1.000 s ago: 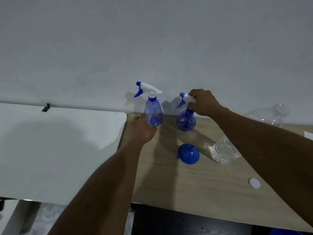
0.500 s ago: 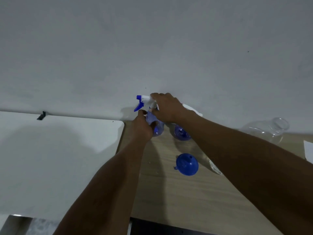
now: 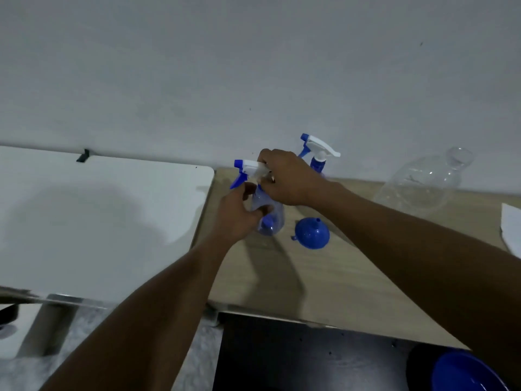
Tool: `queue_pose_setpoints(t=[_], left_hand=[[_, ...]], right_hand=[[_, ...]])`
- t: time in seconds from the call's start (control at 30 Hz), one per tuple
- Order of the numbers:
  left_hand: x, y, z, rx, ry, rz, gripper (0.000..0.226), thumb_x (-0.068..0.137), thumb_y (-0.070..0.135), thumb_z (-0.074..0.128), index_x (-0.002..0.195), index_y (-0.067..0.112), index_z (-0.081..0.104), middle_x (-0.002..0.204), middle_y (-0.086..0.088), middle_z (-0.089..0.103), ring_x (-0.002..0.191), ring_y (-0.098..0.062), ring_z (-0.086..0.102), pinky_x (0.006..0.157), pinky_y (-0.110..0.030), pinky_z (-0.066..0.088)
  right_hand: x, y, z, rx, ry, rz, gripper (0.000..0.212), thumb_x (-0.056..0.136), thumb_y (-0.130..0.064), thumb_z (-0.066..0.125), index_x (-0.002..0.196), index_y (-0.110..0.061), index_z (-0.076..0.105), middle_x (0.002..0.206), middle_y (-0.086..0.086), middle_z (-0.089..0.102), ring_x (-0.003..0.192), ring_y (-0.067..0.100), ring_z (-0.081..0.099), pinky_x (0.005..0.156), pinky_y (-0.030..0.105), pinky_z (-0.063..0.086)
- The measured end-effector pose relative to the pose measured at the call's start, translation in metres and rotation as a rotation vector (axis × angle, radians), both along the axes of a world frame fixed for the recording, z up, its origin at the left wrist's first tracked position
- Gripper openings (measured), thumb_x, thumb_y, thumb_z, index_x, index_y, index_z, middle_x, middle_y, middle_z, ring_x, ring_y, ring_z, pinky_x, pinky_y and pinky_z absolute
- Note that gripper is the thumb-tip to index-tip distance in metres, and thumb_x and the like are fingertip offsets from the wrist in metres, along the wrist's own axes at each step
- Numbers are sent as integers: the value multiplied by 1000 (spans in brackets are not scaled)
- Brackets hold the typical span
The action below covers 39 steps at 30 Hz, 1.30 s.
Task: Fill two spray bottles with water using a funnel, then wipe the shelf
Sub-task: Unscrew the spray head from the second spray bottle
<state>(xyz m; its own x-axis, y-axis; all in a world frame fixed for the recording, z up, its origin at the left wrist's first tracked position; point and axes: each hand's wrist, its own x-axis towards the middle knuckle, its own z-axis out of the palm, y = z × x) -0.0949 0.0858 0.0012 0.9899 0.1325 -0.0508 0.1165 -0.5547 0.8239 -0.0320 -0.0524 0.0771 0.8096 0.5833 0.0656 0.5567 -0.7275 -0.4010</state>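
My left hand (image 3: 235,215) grips the body of a clear blue spray bottle (image 3: 272,221), lifted and tilted above the wooden shelf (image 3: 324,277). My right hand (image 3: 287,179) holds that bottle's white and blue trigger head (image 3: 249,167) at the neck. A second spray bottle (image 3: 318,153) stands by the wall behind my right hand, its lower part hidden. A blue funnel (image 3: 311,232) lies on the shelf, wide end down, just right of the held bottle. A large clear water bottle (image 3: 423,184) without a cap stands at the back right.
A white table (image 3: 98,215) adjoins the shelf on the left. A white sheet (image 3: 511,230) lies at the shelf's right edge. A blue round object (image 3: 465,373) sits low at the bottom right, below the shelf's front edge.
My right hand left the second bottle's head and went to the left bottle's trigger head. The left bottle has come up off the shelf toward me. The view has shifted.
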Motion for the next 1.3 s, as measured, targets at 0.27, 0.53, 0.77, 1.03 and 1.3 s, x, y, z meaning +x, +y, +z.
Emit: queue_pose_setpoints(t=[0.27,0.53,0.77,1.03,1.3], left_hand=[[-40,-8,-7,22,-11,-46,40,82,31,79,117,21,63,111,6,69,103,-7,61,83,-19,42],[-61,-9,-13,10,-48,-38,40,82,28,80,118,20,64,108,6,71,104,-10,65,94,-28,51],[-64,-9,-12,1,-47,-80,51,83,30,78,129,18,60,111,8,69,99,-4,61,88,-19,48],[-65,-7,-14,-4,-51,-78,52,83,34,78,129,18,60,110,8,68,100,-4,61,82,-9,42],[-63,-6,-16,-9,-31,-87,49,84,33,78,127,19,60,114,3,70,105,-10,64,88,-20,46]], right_hand=[[-50,-9,-17,-124,-125,-14,40,93,-36,59,117,-12,38,97,8,57,82,27,60,63,37,49],[-75,-8,-28,-23,-138,-54,39,92,-26,63,119,-11,39,103,11,63,81,26,59,62,35,45],[-76,-22,-16,5,1,26,45,84,-28,70,115,-13,40,102,4,53,87,24,54,73,43,53],[-75,-15,-27,15,-70,-11,43,87,-20,67,122,-13,43,112,10,59,95,27,55,81,45,51],[-74,-13,-26,-32,-102,-29,44,89,-29,67,123,-16,41,112,8,63,96,28,59,80,48,52]])
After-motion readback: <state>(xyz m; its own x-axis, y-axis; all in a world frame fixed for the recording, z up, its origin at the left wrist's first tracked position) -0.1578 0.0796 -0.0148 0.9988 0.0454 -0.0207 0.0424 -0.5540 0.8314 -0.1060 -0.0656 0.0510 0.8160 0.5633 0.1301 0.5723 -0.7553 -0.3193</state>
